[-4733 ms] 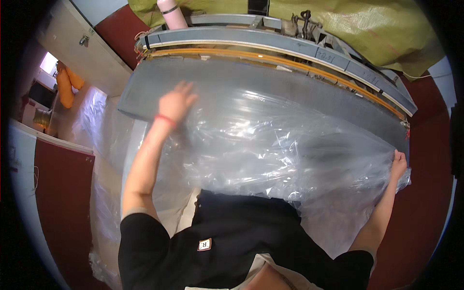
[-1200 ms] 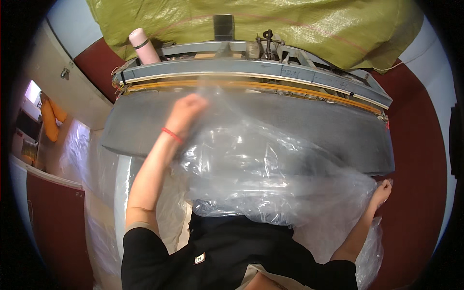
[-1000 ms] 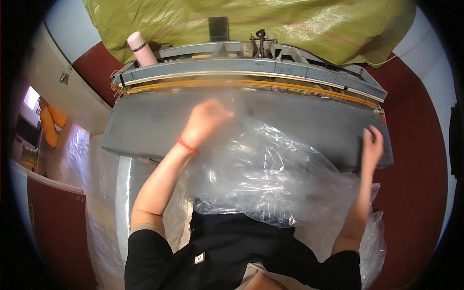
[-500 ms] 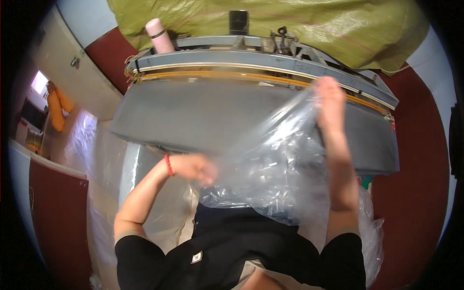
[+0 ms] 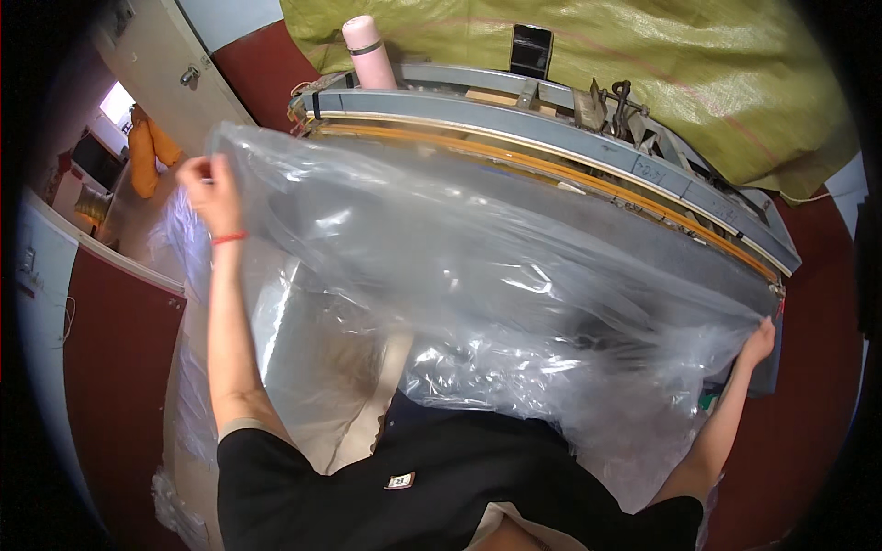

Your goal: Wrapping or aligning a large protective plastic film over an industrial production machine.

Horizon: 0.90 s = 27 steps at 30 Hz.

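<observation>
A wide sheet of clear plastic film (image 5: 441,248) is stretched between my two hands, across the front of a grey padded surface (image 5: 634,216). At the far left, my left hand (image 5: 211,191), with a red cord round its wrist, has curled fingers at the film's corner; motion blurs the grip a little. My right hand (image 5: 759,342) pinches the film's other end at the right, beside the padded surface's end. Between them the film hangs in shiny folds down to my waist, and the grey surface shows dimly through it.
Behind the padded surface runs a grey metal frame (image 5: 551,124) with an orange strip (image 5: 542,163). A pink flask (image 5: 369,55), a dark phone-like slab (image 5: 531,50) and metal clamps (image 5: 617,103) stand along it. Green woven sheeting (image 5: 717,64) covers the back; a door (image 5: 175,55) is at left.
My left hand has moved out to the far left and up, and my right hand has come down to the right. The film is now spread wide between them.
</observation>
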Available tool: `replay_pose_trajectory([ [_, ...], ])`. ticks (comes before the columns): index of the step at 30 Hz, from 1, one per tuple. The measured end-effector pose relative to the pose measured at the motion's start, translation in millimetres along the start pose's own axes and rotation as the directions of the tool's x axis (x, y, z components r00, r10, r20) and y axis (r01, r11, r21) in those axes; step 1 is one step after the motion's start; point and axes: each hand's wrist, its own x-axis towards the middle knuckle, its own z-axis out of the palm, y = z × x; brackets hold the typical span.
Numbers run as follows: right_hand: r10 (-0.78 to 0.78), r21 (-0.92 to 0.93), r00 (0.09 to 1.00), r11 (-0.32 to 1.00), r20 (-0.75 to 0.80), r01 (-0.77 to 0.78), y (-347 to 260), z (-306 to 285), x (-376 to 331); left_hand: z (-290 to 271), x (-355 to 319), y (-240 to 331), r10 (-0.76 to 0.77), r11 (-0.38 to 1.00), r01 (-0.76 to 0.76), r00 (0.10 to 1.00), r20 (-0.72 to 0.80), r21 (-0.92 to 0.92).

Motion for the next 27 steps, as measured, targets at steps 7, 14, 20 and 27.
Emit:
replay_pose_trajectory([
  [7,0.156,-0.667,0.973,0.745,0.170,-0.003,30,-43,14,97,-81,-80,-0.531,0.779,0.081,0.612,0.586,0.621],
  [14,0.176,-0.725,0.968,0.689,0.177,0.007,-3,-38,19,106,-54,-105,-0.643,0.653,0.092,0.592,0.486,0.752],
  [20,0.282,-0.530,0.915,0.843,0.289,-0.092,52,-46,48,80,-48,-161,-0.227,0.936,0.116,0.921,0.318,0.332],
  [27,0.178,-0.510,0.982,0.852,0.069,-0.118,58,-86,80,-38,-110,-229,-0.455,0.873,0.408,0.879,0.145,0.268],
])
